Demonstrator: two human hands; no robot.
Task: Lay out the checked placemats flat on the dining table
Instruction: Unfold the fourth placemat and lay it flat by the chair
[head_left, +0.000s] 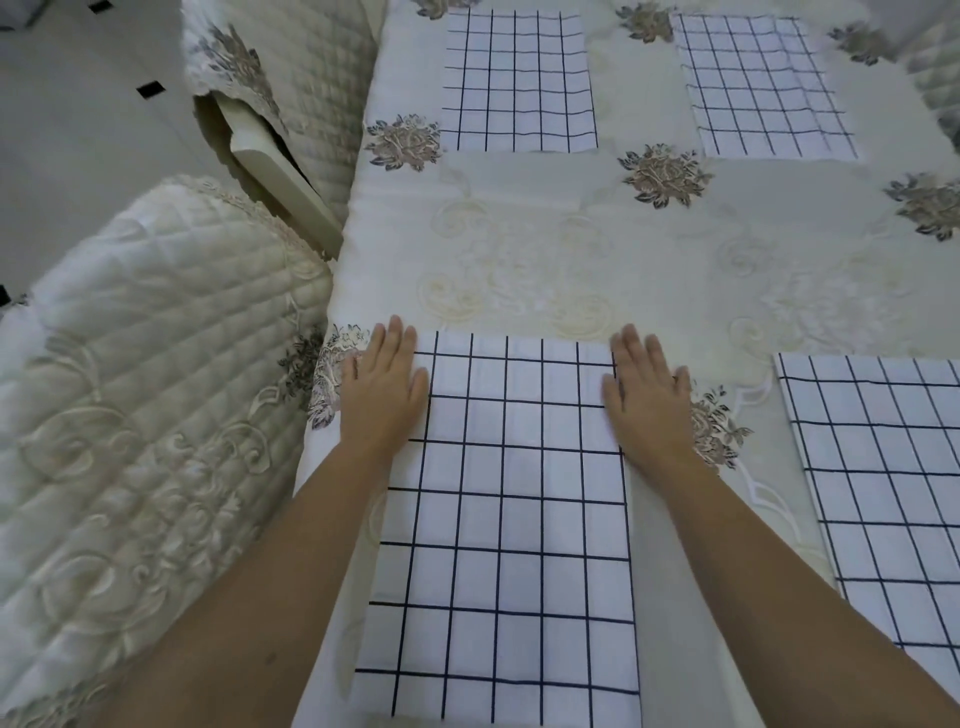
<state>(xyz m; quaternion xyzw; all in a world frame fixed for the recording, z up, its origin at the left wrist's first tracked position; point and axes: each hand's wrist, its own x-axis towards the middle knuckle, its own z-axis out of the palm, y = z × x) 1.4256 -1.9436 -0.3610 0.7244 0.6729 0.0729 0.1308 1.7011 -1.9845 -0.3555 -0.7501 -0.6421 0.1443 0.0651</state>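
Fingers (395, 338) of the left hand (382, 387) and the right hand (644, 395) are held straight and pressed flat on the far corners of the near white cloth placemat checked with dark lines (509, 519); its near end is cut off by the frame; part of its left edge is covered by the left hand; its long axis is pointed away from the person; it is laid smooth on the cream embroidered tablecloth (519, 249).

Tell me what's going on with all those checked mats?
A person is laying checked placemats on the dining table. The left hand and right hand press flat on the nearest mat, one at each side edge. Three more mats already lie flat: the right mat, the far left mat and the far right mat.
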